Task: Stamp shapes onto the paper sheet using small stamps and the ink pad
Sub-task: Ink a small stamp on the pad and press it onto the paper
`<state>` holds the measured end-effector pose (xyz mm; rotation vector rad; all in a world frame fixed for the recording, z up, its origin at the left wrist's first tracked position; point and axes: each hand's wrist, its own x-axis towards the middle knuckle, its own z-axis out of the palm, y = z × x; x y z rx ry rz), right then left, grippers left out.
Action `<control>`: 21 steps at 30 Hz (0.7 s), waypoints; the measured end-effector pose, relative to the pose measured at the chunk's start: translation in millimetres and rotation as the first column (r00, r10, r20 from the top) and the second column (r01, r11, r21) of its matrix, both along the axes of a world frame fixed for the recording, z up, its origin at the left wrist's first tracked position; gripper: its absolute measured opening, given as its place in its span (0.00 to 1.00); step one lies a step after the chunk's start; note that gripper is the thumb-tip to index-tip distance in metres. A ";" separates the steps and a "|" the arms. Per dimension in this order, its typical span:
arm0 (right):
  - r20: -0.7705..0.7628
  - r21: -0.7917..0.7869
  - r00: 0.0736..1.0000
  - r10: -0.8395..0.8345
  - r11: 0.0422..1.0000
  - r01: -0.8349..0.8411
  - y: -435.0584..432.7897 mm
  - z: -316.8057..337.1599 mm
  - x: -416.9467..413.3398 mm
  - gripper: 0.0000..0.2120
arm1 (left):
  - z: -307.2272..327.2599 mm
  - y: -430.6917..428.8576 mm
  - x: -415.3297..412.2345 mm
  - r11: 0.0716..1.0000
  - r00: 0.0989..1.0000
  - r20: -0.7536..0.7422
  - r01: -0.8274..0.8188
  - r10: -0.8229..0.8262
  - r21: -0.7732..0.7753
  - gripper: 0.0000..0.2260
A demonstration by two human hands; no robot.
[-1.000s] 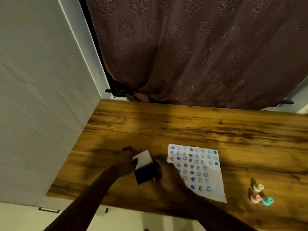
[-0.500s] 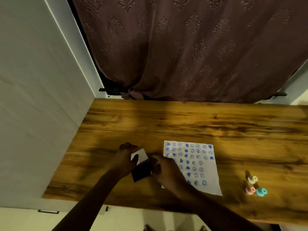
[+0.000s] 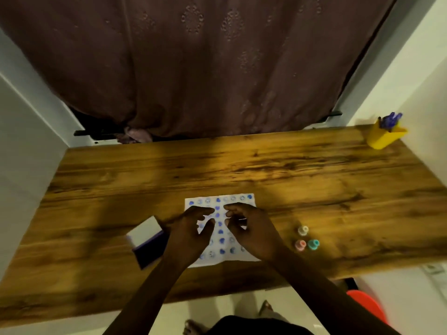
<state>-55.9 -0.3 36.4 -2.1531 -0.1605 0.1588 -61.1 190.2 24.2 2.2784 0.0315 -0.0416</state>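
A white paper sheet covered with rows of blue stamped shapes lies on the wooden table. My left hand and my right hand hover over the sheet, fingers apart, holding nothing. The ink pad, with its white lid raised and dark blue base, sits on the table just left of my left hand. Three small stamps stand to the right of the sheet: a cream one, a pink one and a teal one.
A yellow holder with blue pens stands at the table's far right corner. A brown curtain hangs behind the table, with a white wall on the left. A red object sits on the floor at lower right.
Both hands have let go of the ink pad and moved right, over the paper sheet. The ink pad now rests alone on the table. The view has shifted right.
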 end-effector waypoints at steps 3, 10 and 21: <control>0.035 -0.038 0.999 -0.030 0.999 0.031 -40.1 -0.7 -2.0 0.16 | -5.6 -37.5 0.3 0.998 0.998 -0.001 0.060 -0.060 -0.026 0.12; 0.032 -0.416 0.996 -0.079 0.906 0.085 -123.3 -14.1 -8.7 0.16 | -22.5 -105.8 -0.7 0.990 0.990 -0.040 0.129 -0.132 -0.061 0.12; -0.068 -0.737 0.973 0.222 0.646 -0.200 -170.5 -17.1 -15.3 0.18 | -36.3 -147.2 -3.3 0.967 0.960 -0.118 0.251 -0.255 -0.049 0.12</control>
